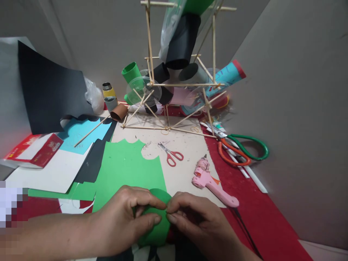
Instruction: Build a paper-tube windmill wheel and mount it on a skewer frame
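Observation:
Low in the view, both my hands meet over a rounded piece of green paper (160, 228). My left hand (130, 217) has its thumb and forefinger curled onto this piece. At its right edge my right hand (193, 214) pinches with thumb and forefinger; the exact spot under the fingertips is hidden. Behind my hands lies a larger green paper sheet (127, 163) with a scalloped cut along its top edge. A small pair of red-handled scissors (174, 156) rests on the board beyond. To the right of them lies a pink hot glue gun (212, 185).
A stick frame (165, 127) with paper tubes and clear plastic discs stands at the back. Large scissors (244, 148) with green and orange handles lie on the right of the red table (244, 195). Paper sheets, a red box (35, 152) and black paper (51, 94) fill the left.

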A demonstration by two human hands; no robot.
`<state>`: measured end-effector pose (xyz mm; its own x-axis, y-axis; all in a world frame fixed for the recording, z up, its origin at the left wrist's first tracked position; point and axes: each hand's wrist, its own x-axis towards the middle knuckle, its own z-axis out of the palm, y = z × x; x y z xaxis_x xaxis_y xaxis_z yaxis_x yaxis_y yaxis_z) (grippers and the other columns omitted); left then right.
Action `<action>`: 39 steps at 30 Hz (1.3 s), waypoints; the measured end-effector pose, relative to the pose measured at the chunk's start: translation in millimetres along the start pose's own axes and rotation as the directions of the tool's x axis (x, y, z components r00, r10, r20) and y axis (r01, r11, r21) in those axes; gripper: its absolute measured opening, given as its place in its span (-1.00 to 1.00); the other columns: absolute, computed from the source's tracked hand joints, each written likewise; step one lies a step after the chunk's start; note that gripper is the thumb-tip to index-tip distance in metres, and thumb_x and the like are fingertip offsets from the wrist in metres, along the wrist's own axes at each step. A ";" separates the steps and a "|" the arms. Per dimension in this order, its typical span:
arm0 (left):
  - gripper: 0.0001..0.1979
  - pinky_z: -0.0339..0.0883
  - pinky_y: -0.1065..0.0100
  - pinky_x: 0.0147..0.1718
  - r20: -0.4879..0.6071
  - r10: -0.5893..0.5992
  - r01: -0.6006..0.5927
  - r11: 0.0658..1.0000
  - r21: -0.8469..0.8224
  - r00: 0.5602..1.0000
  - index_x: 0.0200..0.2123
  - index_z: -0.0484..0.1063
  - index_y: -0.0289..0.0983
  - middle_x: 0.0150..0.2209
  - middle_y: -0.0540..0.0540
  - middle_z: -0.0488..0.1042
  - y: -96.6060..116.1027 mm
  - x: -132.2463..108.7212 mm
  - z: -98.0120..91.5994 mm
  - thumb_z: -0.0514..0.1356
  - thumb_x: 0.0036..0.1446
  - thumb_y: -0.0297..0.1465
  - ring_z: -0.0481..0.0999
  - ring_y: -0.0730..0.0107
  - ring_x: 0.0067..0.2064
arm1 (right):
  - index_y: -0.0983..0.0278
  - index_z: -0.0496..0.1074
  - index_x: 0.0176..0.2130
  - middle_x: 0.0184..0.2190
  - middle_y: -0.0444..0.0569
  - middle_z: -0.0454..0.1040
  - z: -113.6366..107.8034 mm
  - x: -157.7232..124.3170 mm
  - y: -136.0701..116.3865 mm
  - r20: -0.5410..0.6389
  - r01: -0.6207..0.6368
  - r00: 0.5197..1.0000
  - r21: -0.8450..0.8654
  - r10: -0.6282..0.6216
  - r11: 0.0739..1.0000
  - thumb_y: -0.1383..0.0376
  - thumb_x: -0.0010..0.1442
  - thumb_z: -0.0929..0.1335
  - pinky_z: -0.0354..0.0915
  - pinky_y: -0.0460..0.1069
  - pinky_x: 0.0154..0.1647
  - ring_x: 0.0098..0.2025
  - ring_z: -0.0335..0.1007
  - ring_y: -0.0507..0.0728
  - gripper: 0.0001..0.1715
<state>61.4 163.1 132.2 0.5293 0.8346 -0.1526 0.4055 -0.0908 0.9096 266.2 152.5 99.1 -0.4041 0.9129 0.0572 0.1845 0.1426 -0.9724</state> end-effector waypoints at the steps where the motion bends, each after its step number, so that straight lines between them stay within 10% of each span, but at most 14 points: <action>1: -0.78 0.12 0.45 -0.51 0.001 0.008 -0.008 1.000 0.003 1.000 -0.21 0.61 -0.25 -0.53 0.05 0.33 0.3 0.4 -0.1 0.18 0.10 -0.46 0.27 0.51 -0.50 | 0.26 0.46 -0.42 -0.62 -0.20 0.38 -0.5 0.0 0.4 0.000 0.031 1.000 -0.032 -0.031 0.999 0.43 0.13 0.36 0.16 -0.16 -0.60 -0.60 0.25 -0.03 -0.88; 11: -0.90 0.08 0.44 -0.50 -0.005 -0.094 0.094 0.996 0.007 0.996 -0.32 0.54 -0.26 -0.50 0.06 0.34 -1.1 -0.9 1.3 0.22 0.07 -0.44 0.26 0.50 -0.47 | 0.27 0.51 -0.26 -0.60 -0.20 0.40 -1.9 -3.1 3.7 -0.019 0.203 0.977 -0.237 -0.214 0.950 0.36 0.20 0.39 0.18 -0.15 -0.62 -0.62 0.25 -0.02 -0.93; 26: -0.83 -0.06 0.46 -0.59 0.079 -0.207 0.218 0.840 -0.497 0.975 -0.34 0.27 -0.26 -0.56 0.15 0.21 3.0 4.1 0.4 0.23 0.15 -0.34 0.05 0.60 -0.56 | 0.28 0.48 -0.12 -0.36 -0.03 0.57 -4.2 -1.2 3.0 0.049 0.466 0.882 -0.243 -0.469 0.851 0.53 0.22 0.37 0.39 -0.14 -0.32 -0.33 0.51 0.02 -0.75; 39: -0.77 -0.11 0.44 -0.60 0.136 -0.217 0.254 0.879 -0.403 0.967 -0.35 0.34 -0.28 -0.63 0.16 0.12 8.6 4.7 -2.4 0.20 0.17 -0.22 0.02 0.58 -0.60 | 0.28 0.47 -0.14 -0.43 -0.05 0.54 -3.3 -4.8 5.4 0.079 0.408 0.908 -0.385 -0.411 0.828 0.31 0.32 0.35 0.30 -0.09 -0.44 -0.42 0.47 0.05 -0.88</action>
<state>65.6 167.5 140.3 0.5249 0.7525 -0.3978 0.1911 0.3513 0.9166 272.1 150.2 94.4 -0.5140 0.7401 0.4337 0.3328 0.6380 -0.6944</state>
